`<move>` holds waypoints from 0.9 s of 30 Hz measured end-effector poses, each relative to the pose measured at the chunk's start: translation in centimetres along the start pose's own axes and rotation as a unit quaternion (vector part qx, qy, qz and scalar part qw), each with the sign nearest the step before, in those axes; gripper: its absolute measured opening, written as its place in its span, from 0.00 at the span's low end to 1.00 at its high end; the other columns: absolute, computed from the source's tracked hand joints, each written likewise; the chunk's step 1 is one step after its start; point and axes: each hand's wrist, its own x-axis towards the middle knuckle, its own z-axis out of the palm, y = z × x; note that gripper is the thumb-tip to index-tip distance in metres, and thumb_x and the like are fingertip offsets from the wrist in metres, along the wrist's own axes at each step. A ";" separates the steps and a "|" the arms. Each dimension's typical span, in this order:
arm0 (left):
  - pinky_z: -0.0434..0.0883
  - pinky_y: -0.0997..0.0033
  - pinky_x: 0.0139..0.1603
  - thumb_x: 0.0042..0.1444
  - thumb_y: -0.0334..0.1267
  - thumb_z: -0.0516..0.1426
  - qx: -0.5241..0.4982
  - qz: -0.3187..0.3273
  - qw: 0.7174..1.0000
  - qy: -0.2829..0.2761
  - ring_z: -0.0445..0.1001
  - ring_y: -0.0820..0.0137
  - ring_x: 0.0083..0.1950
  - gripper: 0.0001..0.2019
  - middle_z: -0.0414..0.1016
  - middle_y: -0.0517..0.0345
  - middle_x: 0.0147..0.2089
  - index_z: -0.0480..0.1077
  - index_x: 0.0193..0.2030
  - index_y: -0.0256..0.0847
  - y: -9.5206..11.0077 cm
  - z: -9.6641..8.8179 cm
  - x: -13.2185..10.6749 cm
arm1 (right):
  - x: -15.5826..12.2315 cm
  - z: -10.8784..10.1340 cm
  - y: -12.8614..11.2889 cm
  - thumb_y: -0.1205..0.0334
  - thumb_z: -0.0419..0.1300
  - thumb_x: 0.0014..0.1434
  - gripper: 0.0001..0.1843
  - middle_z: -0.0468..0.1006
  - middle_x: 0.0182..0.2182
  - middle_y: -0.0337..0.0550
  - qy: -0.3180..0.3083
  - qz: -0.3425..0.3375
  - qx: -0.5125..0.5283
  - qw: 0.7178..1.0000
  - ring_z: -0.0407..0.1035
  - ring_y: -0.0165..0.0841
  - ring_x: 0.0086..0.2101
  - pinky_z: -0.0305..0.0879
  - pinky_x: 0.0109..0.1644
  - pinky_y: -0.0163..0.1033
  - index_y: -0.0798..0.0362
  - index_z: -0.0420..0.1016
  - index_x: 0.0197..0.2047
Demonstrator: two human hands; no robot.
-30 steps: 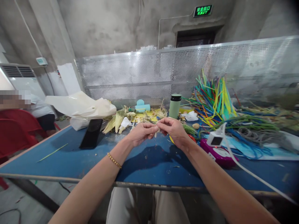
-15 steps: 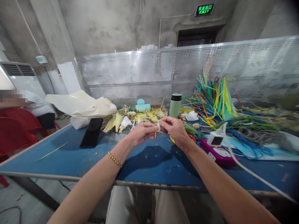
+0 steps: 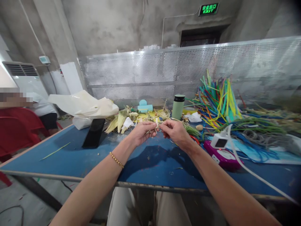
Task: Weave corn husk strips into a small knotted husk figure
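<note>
My left hand (image 3: 141, 133) and my right hand (image 3: 174, 132) meet above the blue table (image 3: 70, 157), fingertips nearly touching. Both pinch a small pale strip of dried leaf (image 3: 156, 125) held between them; the left fingers curl around its lower part, the right thumb and forefinger grip its top. A gold bead bracelet sits on my left wrist. Just behind the hands lies a heap of dried husks and leaves (image 3: 131, 117).
A black phone (image 3: 93, 132) lies at the left, a white plastic bag (image 3: 84, 106) behind it. A green flask (image 3: 178, 106), coloured strips (image 3: 217, 100), a purple device (image 3: 222, 155) with a white cable and green cords fill the right. A person sits far left on red chairs (image 3: 16, 131).
The two hands have shifted slightly and turned the leaf strip between the fingers; the view has drifted a little to the left. Nothing else on the table has moved.
</note>
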 end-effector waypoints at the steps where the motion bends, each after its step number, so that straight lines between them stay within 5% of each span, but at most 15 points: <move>1: 0.67 0.78 0.27 0.52 0.30 0.62 -0.002 -0.001 1.000 0.001 0.70 0.78 0.24 0.05 0.74 0.54 0.28 0.72 0.31 0.29 0.0 0.0 0.0 | 0.0 0.0 0.0 0.52 0.61 0.54 0.16 0.68 0.17 0.35 0.004 -0.001 0.000 1.000 0.63 0.27 0.18 0.60 0.24 0.34 0.54 0.67 0.24; 10: 0.66 0.78 0.26 0.51 0.33 0.63 0.012 0.003 1.000 -0.002 0.70 0.77 0.23 0.06 0.74 0.55 0.26 0.72 0.29 0.31 0.1 -0.3 0.1 | 0.1 -0.2 -0.2 0.57 0.58 0.56 0.13 0.68 0.15 0.36 0.047 -0.036 -0.109 0.992 0.62 0.28 0.18 0.58 0.25 0.35 0.54 0.67 0.23; 18: 0.71 0.71 0.37 0.46 0.30 0.65 -0.004 0.053 0.998 -0.014 0.77 0.70 0.30 0.08 0.77 0.50 0.31 0.76 0.34 0.28 -0.4 0.2 0.2 | 0.5 -0.5 1.0 0.56 0.57 0.56 0.13 0.69 0.15 0.38 0.098 -0.043 -0.169 0.980 0.64 0.30 0.19 0.59 0.26 0.36 0.53 0.69 0.23; 27: 0.72 0.71 0.35 0.48 0.29 0.64 -0.010 0.050 0.999 0.011 0.77 0.71 0.27 0.07 0.77 0.51 0.27 0.73 0.35 0.29 -0.5 0.4 0.2 | 0.5 0.1 0.9 0.51 0.62 0.53 0.15 0.78 0.29 0.43 0.035 -0.040 -0.023 0.998 0.70 0.32 0.26 0.67 0.30 0.37 0.55 0.73 0.37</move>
